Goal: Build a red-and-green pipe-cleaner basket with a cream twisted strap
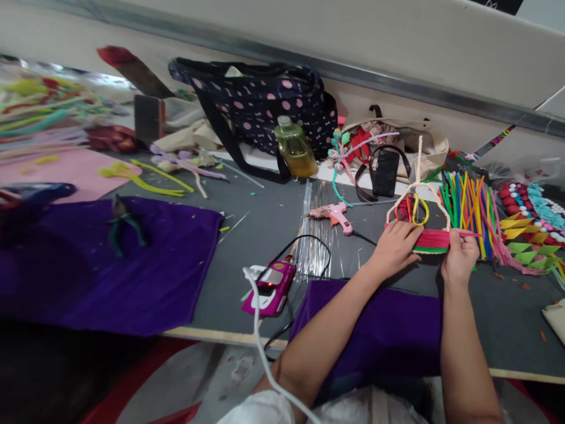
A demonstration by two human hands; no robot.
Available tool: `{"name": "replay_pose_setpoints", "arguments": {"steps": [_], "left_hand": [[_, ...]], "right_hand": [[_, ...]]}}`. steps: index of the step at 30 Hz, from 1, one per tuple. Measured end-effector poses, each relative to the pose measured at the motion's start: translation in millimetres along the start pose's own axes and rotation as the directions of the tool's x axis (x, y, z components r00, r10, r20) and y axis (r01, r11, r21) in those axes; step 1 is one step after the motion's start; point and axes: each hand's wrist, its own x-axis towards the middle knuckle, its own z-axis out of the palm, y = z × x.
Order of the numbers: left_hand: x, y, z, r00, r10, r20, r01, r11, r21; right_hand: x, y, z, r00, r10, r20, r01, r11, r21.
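Note:
A small craft piece (431, 239) has a cream frame of fuzzy stems, with rows of bright pink and a green band across its lower part. My left hand (396, 250) grips its left end, fingers over the top and thumb at the lower edge. At the right end, my right hand (460, 258) pinches a pink pipe cleaner (471, 234) whose tip sticks out past the fingers. Yellow-handled scissors (421, 212) lie just behind the piece. A bundle of colourful pipe cleaners (468, 206) lies beside my right hand.
A pink glue gun (333, 217), clear glue sticks (311, 253) and a magenta device (271, 288) with cables lie to the left. Behind stand an oil-coloured bottle (295, 150) and a dark patterned bag (260, 106). Pliers (123, 227) rest on purple cloth (145, 282).

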Motion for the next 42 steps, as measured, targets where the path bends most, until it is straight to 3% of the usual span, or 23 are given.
{"name": "replay_pose_setpoints", "arguments": {"steps": [4,12,23,27,36,42], "left_hand": [[0,0,-0.1,1.0,0.01,-0.027,-0.009,0.999,0.034],[-3,-7,5.0,0.998,-0.009,-0.055,0.006,0.998,-0.064],[-3,-5,1.4,0.994,0.009,-0.113,-0.017,0.997,-0.074],[-3,-2,0.4,0.992,0.02,-0.121,-0.021,1.0,-0.008],[-1,2,-2.9,0.994,0.027,-0.108,-0.019,0.997,0.072],[0,3,-6.0,0.991,0.033,-0.128,-0.018,0.993,0.118]], "right_hand": [[-1,-3,2,1.0,-0.007,0.002,0.007,1.0,0.013],[-1,-5,0,0.999,0.02,0.045,-0.02,1.0,-0.002],[4,-12,-5,0.951,0.265,0.161,-0.288,0.948,0.138],[5,-11,-5,0.945,0.308,0.11,-0.322,0.934,0.156],[2,-3,-5,0.996,0.087,0.002,-0.087,0.993,-0.08],[1,-5,-8,0.989,-0.145,0.034,0.148,0.93,-0.336]]}}
